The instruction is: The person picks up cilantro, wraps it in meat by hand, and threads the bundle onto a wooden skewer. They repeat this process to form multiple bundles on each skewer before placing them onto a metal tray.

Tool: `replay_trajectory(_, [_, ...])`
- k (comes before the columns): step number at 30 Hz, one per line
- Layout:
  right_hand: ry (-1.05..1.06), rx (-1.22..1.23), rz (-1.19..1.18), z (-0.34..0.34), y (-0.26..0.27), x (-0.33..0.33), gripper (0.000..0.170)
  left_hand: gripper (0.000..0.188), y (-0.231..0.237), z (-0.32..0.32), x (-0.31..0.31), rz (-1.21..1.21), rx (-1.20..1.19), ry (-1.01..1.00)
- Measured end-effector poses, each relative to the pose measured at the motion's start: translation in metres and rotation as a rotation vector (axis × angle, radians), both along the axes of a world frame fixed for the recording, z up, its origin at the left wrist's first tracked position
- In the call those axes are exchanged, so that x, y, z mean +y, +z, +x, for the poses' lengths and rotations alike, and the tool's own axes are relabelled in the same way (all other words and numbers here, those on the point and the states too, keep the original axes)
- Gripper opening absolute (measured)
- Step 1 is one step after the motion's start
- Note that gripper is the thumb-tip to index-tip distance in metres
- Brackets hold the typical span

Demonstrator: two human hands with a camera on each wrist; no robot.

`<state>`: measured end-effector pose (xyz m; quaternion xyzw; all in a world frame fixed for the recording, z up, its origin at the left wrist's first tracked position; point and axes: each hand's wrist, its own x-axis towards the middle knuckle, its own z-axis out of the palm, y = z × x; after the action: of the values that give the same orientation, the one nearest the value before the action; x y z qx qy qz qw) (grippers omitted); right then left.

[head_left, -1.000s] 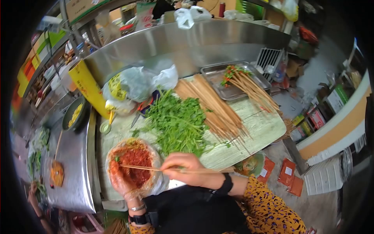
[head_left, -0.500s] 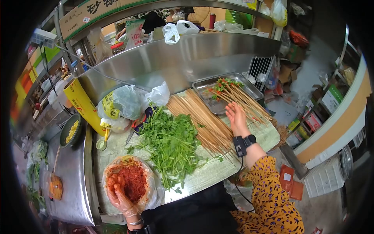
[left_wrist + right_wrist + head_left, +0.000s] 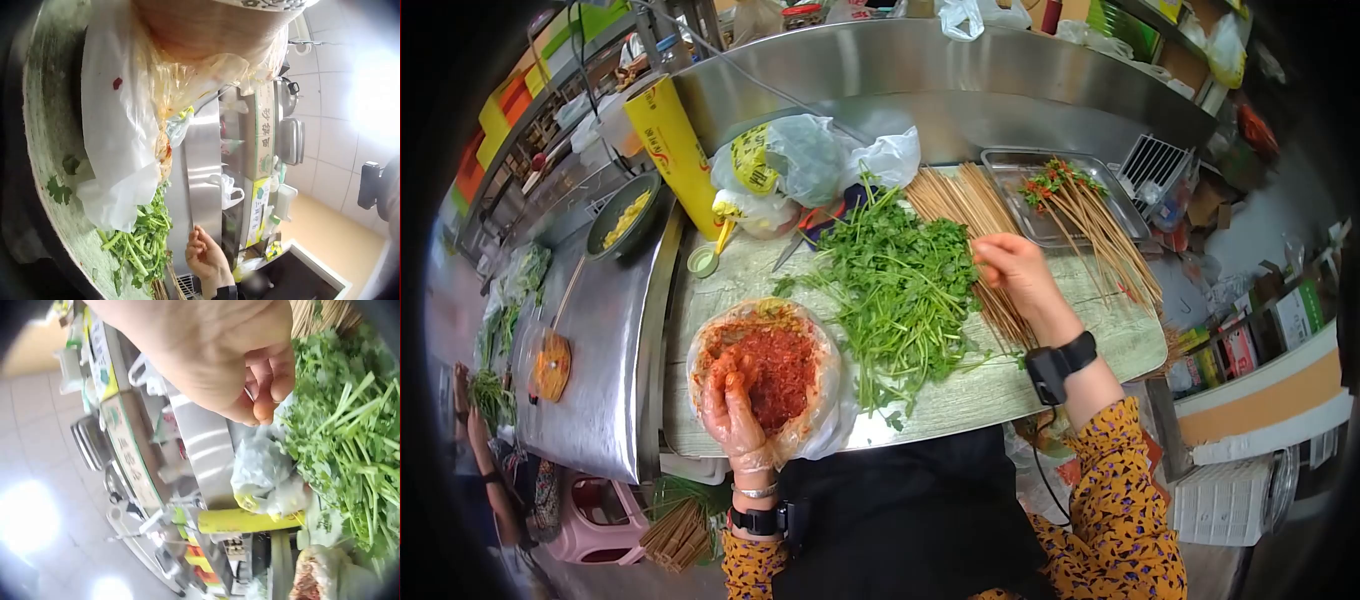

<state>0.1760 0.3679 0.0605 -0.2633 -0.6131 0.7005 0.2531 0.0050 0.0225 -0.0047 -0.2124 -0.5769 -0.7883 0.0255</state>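
My left hand (image 3: 735,410), in a clear plastic glove smeared red, rests in a bag-lined bowl (image 3: 832,370) at the near left. Its fingers are loosely bent against a coarse red mixture (image 3: 780,375). In the left wrist view the bowl's white plastic bag (image 3: 119,125) hangs beside the wrist. My bare right hand (image 3: 1015,270) hovers over the bamboo skewers (image 3: 955,195), just right of a heap of leafy cilantro (image 3: 900,280). Its fingers curl loosely with nothing visible between them in the right wrist view.
At the back right a metal tray (image 3: 1020,215) bears skewers with red and green tips. Scissors (image 3: 788,252), plastic bags (image 3: 800,160) and a yellow tube (image 3: 670,150) stand behind the cilantro. A dark bowl (image 3: 625,215) with yellow food is on the steel counter (image 3: 615,330).
A second ago my right hand held a skewer at the bowl; then it reached, open, to the tray, and now it is back left over the skewers. My left hand stays in the bowl.
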Motion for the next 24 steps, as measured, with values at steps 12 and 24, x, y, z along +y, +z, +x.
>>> replay_trajectory(12, [-0.013,-0.277,1.357,-0.096,0.008,-0.027,0.009,0.03,0.021,0.009,0.001,-0.16,0.155,0.109])
replay_trajectory(24, [0.166,-0.349,0.46,-0.061,0.019,0.021,0.014,0.029,0.018,0.006,-0.001,-0.213,0.227,0.098])
